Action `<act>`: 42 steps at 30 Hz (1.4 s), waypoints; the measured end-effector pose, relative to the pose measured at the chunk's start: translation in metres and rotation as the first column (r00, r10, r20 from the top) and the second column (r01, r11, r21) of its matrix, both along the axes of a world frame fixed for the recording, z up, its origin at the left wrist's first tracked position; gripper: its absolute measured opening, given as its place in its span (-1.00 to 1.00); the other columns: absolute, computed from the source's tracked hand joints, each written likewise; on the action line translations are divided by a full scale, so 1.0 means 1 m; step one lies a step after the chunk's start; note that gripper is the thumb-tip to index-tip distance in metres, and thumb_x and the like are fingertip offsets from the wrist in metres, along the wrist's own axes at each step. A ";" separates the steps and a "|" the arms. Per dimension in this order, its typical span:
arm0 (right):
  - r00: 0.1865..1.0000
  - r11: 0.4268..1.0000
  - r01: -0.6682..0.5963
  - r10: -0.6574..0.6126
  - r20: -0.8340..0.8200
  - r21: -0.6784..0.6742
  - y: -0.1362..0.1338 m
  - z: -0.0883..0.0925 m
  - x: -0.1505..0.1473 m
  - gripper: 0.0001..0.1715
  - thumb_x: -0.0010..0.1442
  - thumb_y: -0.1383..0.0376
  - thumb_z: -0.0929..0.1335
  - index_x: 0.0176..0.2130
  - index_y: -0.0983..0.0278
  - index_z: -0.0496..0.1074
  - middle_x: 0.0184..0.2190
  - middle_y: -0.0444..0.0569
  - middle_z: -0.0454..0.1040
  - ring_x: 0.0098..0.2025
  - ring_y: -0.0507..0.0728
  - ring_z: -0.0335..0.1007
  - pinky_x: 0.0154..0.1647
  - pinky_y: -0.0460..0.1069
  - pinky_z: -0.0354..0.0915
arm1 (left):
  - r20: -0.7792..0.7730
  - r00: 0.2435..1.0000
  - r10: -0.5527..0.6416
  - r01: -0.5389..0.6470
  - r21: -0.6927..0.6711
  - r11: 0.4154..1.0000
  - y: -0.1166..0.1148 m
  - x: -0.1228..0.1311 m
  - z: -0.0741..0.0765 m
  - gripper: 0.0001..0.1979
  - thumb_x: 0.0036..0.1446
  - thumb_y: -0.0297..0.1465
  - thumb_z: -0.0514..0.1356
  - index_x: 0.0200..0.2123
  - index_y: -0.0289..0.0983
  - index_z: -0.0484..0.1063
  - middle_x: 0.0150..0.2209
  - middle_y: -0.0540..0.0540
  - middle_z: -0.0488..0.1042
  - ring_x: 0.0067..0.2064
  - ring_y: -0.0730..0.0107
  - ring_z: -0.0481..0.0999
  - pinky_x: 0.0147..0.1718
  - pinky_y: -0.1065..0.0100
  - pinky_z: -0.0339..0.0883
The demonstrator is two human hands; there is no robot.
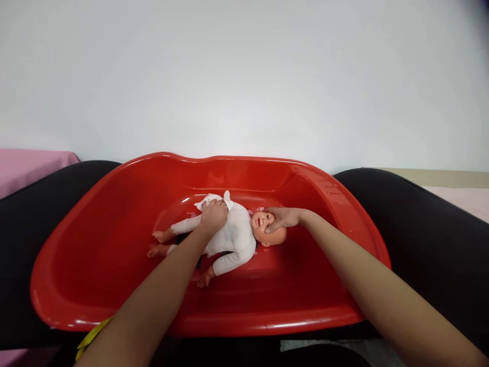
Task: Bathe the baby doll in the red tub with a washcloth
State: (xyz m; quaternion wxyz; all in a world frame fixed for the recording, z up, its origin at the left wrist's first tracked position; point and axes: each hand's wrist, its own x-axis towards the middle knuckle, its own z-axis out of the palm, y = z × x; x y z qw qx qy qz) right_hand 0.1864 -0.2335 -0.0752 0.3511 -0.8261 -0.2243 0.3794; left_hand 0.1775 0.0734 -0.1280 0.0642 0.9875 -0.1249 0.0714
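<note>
A baby doll [235, 239] in a white suit lies on its back in a red plastic tub [95, 244], head to the right. My left hand [214, 214] rests on the doll's belly, fingers closed on a white cloth [208, 200] that sticks out past them. My right hand [280, 218] lies over the doll's head [267, 232], fingers curved round its forehead.
The tub rests across my two black-clad legs [420, 229]. A pink cloth [26, 165] lies at the far left, a pale surface at the far right. A yellow strip [91, 336] shows under my left forearm. A plain white wall fills the background.
</note>
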 end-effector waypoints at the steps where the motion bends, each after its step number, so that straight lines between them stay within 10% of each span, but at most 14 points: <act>1: 1.000 1.000 -0.012 0.012 0.005 0.004 0.001 0.001 -0.001 0.04 0.02 -0.10 0.64 0.32 0.21 0.40 0.28 0.09 0.53 0.29 0.36 0.49 0.31 0.16 0.40 | 0.043 0.999 -0.028 0.028 0.011 1.000 -0.001 -0.001 0.001 -0.57 0.52 -0.46 -0.10 0.11 -0.38 0.56 0.21 -0.39 0.56 0.32 -0.14 0.43 0.40 -0.34 0.03; 8: 0.999 1.000 0.010 -0.010 0.036 -0.009 0.005 0.002 -0.003 0.11 -0.07 -0.12 0.66 0.31 0.24 0.41 0.28 0.14 0.52 0.32 0.41 0.44 0.34 0.20 0.37 | -0.041 0.893 -0.448 0.443 -0.098 0.891 -0.033 -0.004 0.001 -0.58 0.56 -0.33 -0.06 0.15 -0.24 0.56 0.39 -0.19 0.45 0.42 0.08 0.37 0.40 -0.04 0.22; 20: 0.999 0.999 -0.013 0.011 0.032 0.044 0.001 -0.003 -0.002 -0.03 0.02 -0.03 0.64 0.32 0.15 0.45 0.24 0.07 0.56 0.28 0.39 0.49 0.30 0.19 0.41 | -0.126 0.991 0.054 -0.059 -0.037 0.998 0.018 0.010 -0.011 -0.42 0.54 -0.37 -0.16 0.52 -0.15 0.24 0.55 -0.09 0.21 0.60 -0.11 0.03 0.46 -0.50 -0.14; 25: 1.000 0.998 -0.029 0.029 0.001 0.064 0.001 -0.003 -0.001 0.02 0.02 -0.05 0.65 0.34 0.19 0.42 0.27 0.09 0.54 0.29 0.37 0.49 0.31 0.18 0.41 | -0.114 0.989 0.093 -0.104 -0.101 0.989 0.010 0.006 -0.006 -0.45 0.53 -0.46 -0.16 0.46 -0.31 0.32 0.55 -0.25 0.18 0.60 -0.14 0.02 0.46 -0.47 -0.07; 32: 0.998 0.999 -0.037 0.035 0.056 0.019 0.006 0.004 -0.005 0.00 -0.02 -0.03 0.64 0.29 0.23 0.45 0.27 0.12 0.54 0.30 0.41 0.46 0.37 0.22 0.36 | -0.099 0.913 -0.395 0.367 -0.222 0.903 -0.042 -0.011 0.009 -0.60 0.60 -0.31 -0.06 0.13 -0.20 0.57 0.28 -0.13 0.56 0.37 0.16 0.44 0.51 -0.08 0.04; 42: 0.997 0.995 -0.070 0.068 0.032 0.074 0.008 0.001 -0.004 -0.06 0.02 -0.07 0.63 0.27 0.21 0.48 0.28 0.08 0.54 0.32 0.38 0.46 0.38 0.20 0.34 | -0.149 0.989 0.001 -0.019 -0.118 0.993 0.004 0.010 -0.008 -0.51 0.60 -0.31 -0.13 0.37 -0.17 0.43 0.46 -0.13 0.37 0.56 0.06 0.16 0.50 -0.36 -0.08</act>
